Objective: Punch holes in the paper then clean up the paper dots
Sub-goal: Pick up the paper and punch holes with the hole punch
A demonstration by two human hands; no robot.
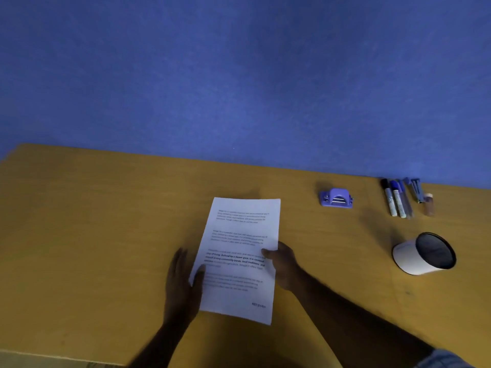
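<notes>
A printed white paper sheet (pixel 240 251) lies on the wooden table (pixel 93 221) in front of me. My left hand (pixel 183 285) lies along the sheet's left edge with its thumb on top of the paper and its fingers straight. At the right edge, my right hand (pixel 283 264) pinches the sheet with its thumb over the printed text. A small purple hole punch (pixel 337 198) stands on the table beyond and to the right of the sheet, apart from both hands.
A white cylindrical bin (pixel 422 254) with a dark inside sits tilted at the right. Several markers and pens (pixel 398 197) lie by the blue wall (pixel 239 75) at the far right. The table's front edge runs at the lower left.
</notes>
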